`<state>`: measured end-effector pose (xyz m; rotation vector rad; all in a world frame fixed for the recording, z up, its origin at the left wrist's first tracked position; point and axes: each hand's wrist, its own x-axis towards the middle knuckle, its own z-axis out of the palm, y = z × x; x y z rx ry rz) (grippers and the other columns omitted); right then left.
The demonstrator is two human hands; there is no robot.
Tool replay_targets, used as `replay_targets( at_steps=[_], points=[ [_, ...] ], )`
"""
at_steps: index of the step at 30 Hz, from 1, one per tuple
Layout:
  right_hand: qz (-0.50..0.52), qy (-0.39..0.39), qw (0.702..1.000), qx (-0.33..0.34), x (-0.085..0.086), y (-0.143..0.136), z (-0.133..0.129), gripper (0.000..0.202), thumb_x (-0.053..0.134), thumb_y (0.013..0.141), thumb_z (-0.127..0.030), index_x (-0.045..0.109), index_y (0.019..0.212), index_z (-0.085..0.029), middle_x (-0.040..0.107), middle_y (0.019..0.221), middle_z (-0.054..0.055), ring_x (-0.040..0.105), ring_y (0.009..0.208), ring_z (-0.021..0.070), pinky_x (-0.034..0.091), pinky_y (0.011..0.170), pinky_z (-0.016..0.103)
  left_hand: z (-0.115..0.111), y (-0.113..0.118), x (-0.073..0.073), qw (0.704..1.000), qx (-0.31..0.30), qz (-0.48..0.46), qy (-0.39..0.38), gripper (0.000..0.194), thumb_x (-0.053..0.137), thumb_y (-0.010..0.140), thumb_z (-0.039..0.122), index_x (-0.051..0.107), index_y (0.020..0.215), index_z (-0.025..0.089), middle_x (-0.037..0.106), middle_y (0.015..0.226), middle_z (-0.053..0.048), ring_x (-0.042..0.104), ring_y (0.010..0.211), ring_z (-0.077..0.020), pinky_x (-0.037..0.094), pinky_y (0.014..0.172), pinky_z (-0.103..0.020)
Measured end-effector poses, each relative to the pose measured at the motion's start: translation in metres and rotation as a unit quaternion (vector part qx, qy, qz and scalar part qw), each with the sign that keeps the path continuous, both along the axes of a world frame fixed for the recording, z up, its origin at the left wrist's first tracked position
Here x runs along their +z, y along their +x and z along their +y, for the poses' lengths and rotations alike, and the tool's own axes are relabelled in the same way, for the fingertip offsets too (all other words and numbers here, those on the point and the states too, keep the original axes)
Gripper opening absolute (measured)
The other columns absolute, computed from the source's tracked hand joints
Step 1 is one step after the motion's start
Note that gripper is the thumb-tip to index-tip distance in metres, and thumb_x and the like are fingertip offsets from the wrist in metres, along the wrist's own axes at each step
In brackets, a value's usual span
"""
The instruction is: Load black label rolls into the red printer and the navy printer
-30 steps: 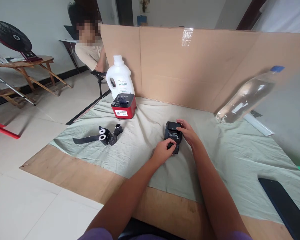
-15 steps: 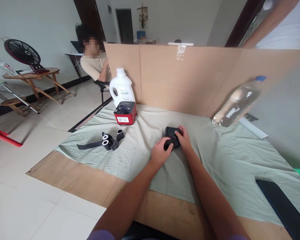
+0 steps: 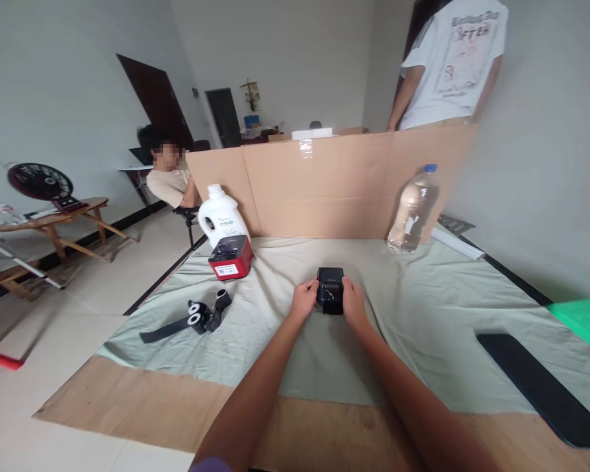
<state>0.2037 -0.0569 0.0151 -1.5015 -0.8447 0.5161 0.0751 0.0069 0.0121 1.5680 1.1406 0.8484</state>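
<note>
Your left hand [image 3: 303,300] and right hand [image 3: 354,304] grip opposite sides of the black boxy plastic device [image 3: 331,289], presumably to keep it steady and square. It sits on the pale green cloth [image 3: 265,308] before the tall brown cardboard screen [image 3: 319,196], centred likely for even reach.

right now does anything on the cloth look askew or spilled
The black rolls at left: a dark strip trails loose, unwound, from them across wrinkled cloth. The black device between the left hand and right hand looks straight; no spill shows.
</note>
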Motion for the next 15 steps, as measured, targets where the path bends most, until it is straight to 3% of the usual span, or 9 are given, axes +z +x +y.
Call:
replay_targets(
  at_steps=[3, 8, 12, 15],
  points=[
    [-0.016, 0.004, 1.000, -0.016, 0.015, 0.044, -0.014, 0.047, 0.040, 0.090, -0.061, 0.064, 0.081, -0.022, 0.072, 0.087, 0.006, 0.063, 0.085, 0.0253, 0.048, 0.081, 0.035, -0.007, 0.050, 0.003, 1.000, -0.026, -0.010, -0.010, 0.046, 0.047, 0.098, 0.045, 0.074, 0.119, 0.016, 0.043, 0.046, 0.007, 0.043, 0.040, -0.0106, 0.037, 0.044, -0.021],
    [-0.068, -0.006, 0.994, -0.088, 0.025, 0.138, -0.040, 0.054, 0.042, 0.088, -0.070, 0.068, 0.090, -0.022, 0.074, 0.095, 0.008, 0.063, 0.094, 0.0266, 0.046, 0.092, 0.037, -0.036, 0.159, 0.001, 0.995, -0.095, -0.025, -0.020, 0.051, 0.040, 0.100, 0.042, 0.061, 0.139, 0.017, 0.056, 0.057, 0.003, 0.053, 0.048, -0.0139, 0.047, 0.050, -0.025],
    [-0.090, -0.031, 0.985, -0.144, 0.019, 0.200, -0.058, 0.064, 0.037, 0.088, -0.070, 0.072, 0.099, -0.018, 0.074, 0.108, 0.014, 0.063, 0.104, 0.0295, 0.045, 0.097, 0.039, -0.056, 0.226, -0.002, 0.991, -0.129, -0.039, 0.003, 0.049, 0.042, 0.100, 0.041, 0.059, 0.141, 0.020, 0.074, 0.090, -0.007, 0.070, 0.083, -0.0207, 0.056, 0.074, -0.031],
    [-0.072, -0.067, 0.980, -0.171, 0.017, 0.235, -0.062, 0.068, 0.033, 0.090, -0.068, 0.075, 0.100, -0.015, 0.074, 0.108, 0.016, 0.065, 0.102, 0.0307, 0.047, 0.093, 0.039, -0.057, 0.259, -0.002, 0.988, -0.146, -0.042, 0.023, 0.046, 0.043, 0.100, 0.043, 0.064, 0.134, 0.021, 0.074, 0.113, -0.011, 0.067, 0.110, -0.0256, 0.054, 0.092, -0.038]
  ],
)
